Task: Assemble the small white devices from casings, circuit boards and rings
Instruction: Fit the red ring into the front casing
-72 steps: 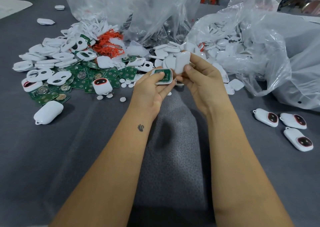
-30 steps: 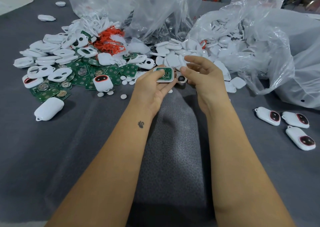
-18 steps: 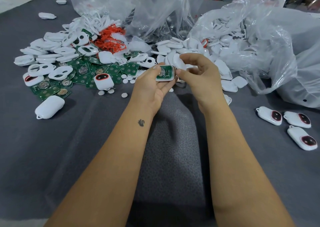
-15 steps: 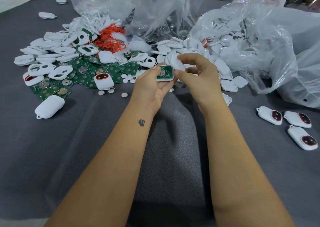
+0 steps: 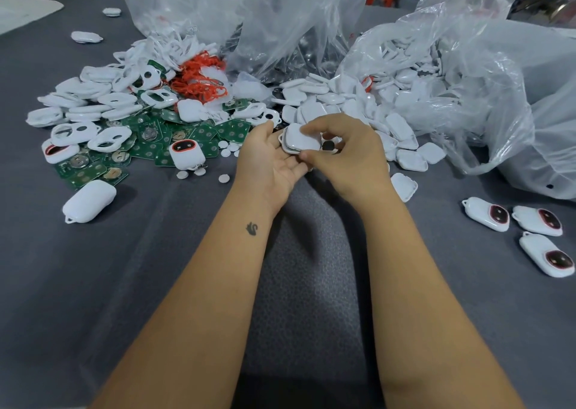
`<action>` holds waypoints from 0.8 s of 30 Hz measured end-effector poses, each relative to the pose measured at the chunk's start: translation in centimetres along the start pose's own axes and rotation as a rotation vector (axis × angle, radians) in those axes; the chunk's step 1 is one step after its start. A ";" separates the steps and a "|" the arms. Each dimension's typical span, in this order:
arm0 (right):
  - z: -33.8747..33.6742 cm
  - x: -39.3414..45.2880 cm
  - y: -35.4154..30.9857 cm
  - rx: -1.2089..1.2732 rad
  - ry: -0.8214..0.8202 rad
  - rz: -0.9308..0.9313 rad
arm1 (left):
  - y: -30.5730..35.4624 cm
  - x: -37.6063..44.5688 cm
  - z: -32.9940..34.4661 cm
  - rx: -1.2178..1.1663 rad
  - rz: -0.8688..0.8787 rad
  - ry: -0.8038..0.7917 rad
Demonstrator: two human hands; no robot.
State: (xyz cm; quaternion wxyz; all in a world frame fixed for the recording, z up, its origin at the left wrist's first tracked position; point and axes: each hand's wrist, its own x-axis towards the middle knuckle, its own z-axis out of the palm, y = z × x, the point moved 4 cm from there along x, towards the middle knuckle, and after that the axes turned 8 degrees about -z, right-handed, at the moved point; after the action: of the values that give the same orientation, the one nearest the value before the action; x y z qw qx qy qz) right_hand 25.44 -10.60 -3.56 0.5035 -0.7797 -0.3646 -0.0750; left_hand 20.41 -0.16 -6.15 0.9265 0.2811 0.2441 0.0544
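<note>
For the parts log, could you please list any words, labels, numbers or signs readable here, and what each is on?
None can be read.
Circuit boards: only pads and coin cells show; any print is too small to tell.
Finished devices: dark red-rimmed windows, no lettering visible.
Casing held between the left hand and right hand: plain white.
Bags: faint reddish marks, too blurred to read.
Left wrist: a small dark tattoo, a figure, not text.

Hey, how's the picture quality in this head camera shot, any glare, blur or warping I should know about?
Head view: soft, even light with faint shadows under the forearms on the grey textured table cover; pale sheen on the clear plastic bags partly veils the white casings inside; wide-angle bending stretches the edges; the white casing held between the left hand and right hand looks slightly soft.
</note>
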 end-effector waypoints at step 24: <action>1.1 -0.4 0.9 0.345 0.148 0.405 | 0.0 0.1 0.1 0.215 0.215 -0.059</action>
State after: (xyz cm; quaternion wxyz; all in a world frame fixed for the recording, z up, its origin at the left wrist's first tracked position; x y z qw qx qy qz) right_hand 25.46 -10.06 -4.96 0.6588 -0.7318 -0.1710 0.0338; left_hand 20.57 -0.19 -6.12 0.8867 0.4047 0.1897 0.1186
